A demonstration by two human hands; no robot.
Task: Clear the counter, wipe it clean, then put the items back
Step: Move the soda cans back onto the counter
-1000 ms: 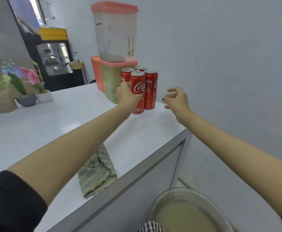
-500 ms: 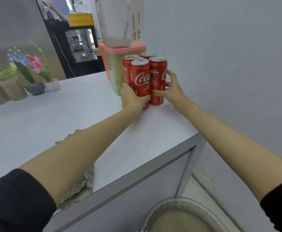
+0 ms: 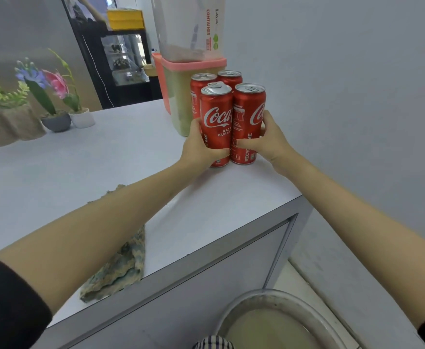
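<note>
Between the left hand (image 3: 201,147) and right hand (image 3: 269,141), at the counter's (image 3: 105,157) far corner: four upright cans (image 3: 227,117), squeezed together from both sides. Long axes vertical, both palms pressed equally close against the front pair. Probably ready for lifting as one cluster.

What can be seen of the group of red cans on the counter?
Four tall, slim red Coca-Cola cans with silver tops stand upright, packed two by two, near the right end of the pale counter, just in front of the stacked pink-lidded containers. The metal looks glossy, with white script and small print. The left hand and right hand clasp the two front cans low down, thumbs across their fronts. All four bases appear to rest on the counter.
</note>
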